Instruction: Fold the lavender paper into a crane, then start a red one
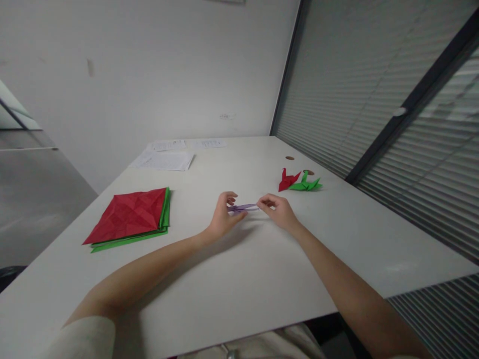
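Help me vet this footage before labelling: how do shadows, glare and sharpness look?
Head view: soft shadow beneath the left forearm on the white table; faint glare toward the table's right; purple paper too small to read its folds; print on the far sheets illegible.

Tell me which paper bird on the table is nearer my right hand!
The red paper bird. The green paper bird sits beside it, further right and farther from your right hand.
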A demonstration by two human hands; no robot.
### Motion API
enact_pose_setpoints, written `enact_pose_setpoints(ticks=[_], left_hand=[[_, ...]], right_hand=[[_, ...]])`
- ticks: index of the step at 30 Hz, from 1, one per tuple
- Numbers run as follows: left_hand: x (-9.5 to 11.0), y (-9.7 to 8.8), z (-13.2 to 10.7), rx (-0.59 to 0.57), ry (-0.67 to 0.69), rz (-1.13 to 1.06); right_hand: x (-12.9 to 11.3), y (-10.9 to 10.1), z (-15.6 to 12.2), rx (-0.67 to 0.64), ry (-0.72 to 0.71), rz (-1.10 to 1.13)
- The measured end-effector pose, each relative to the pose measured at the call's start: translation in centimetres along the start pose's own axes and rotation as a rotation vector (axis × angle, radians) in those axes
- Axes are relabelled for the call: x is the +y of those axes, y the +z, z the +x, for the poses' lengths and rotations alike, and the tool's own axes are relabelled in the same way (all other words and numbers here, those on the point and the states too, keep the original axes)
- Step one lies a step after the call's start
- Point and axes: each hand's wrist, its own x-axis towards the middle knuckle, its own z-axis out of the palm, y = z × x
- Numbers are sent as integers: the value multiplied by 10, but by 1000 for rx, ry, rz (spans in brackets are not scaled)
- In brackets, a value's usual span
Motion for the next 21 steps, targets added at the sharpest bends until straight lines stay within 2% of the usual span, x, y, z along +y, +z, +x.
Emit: enact_pose_setpoints(ticks=[2, 5, 8, 12, 16, 19, 21], left_hand=[[-6, 1, 0, 94, -13, 54], [-12, 3, -1, 123, -105, 46], [-13, 6, -1, 53, -254, -118], [-9, 9, -2, -70, -411, -321], [-3, 10, -4, -148, -483, -497], [1, 8, -3, -145, -495, -592], [2, 7, -1, -129, -466, -614]], right_hand=[[2, -1, 0, 67, -7, 15], [0, -1, -1, 126, -58, 0], [-4, -1, -2, 140, -87, 3], [-4, 2, -3, 170, -55, 64], [-4, 8, -4, 152, -2, 176], [-5, 11, -4, 111, 55, 329], [-3, 12, -3, 137, 135, 395]])
